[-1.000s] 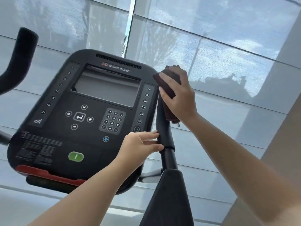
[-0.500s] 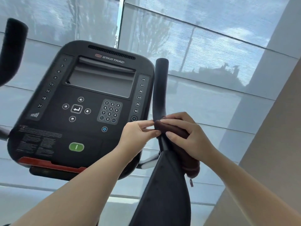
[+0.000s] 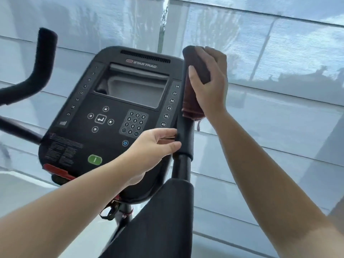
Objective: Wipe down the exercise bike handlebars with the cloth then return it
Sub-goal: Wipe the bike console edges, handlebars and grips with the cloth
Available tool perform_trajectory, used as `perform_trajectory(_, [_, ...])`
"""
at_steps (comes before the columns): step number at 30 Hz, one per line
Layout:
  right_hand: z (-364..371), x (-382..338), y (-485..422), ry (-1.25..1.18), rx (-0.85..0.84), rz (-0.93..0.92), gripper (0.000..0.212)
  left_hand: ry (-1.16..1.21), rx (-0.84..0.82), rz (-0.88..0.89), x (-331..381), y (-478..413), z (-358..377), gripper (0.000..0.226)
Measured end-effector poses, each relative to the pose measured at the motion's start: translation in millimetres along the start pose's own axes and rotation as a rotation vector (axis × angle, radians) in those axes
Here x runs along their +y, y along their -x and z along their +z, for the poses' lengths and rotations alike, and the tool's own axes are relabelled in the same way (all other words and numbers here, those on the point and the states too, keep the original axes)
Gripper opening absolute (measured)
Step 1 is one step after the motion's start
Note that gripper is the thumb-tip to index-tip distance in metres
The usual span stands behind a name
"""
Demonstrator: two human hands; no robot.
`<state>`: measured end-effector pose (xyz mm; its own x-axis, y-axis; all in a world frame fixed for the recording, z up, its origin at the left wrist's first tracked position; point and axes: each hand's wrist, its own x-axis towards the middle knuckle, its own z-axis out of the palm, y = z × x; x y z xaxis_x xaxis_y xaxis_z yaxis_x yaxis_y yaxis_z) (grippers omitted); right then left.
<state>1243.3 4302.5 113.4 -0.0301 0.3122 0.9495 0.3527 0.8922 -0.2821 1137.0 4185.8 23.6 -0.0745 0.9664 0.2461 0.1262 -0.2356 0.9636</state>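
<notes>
Currently: the wiping step, on the right handlebar (image 3: 184,140); returning the cloth is not yet due.
Doing it well: keep the cloth wrapped all round the foam grip, squeeze evenly, and draw it along the full length with a slight twist so the far side is covered; the rounded tip likely wants a turn of its own.
Left hand (image 3: 154,146): nearest, low on the grip, fingers almost straight, thumb beneath, lightly touching it as if to steady; it holds nothing.
Right hand (image 3: 210,86): higher, at the grip's top end, fingers and thumb curled round the maroon cloth (image 3: 196,62), which sheathes the tip and hangs just below the palm.
Console (image 3: 119,101): just left of the grip.
Left handlebar (image 3: 44,58): farther left, no hand on it.
</notes>
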Motion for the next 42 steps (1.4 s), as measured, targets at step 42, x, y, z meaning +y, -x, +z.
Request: perform_trajectory(42, [-28, 49, 99, -0.463, -0.123, 0.029, 0.036, -0.282, 0.270, -0.182, 29, 6, 38, 0.040])
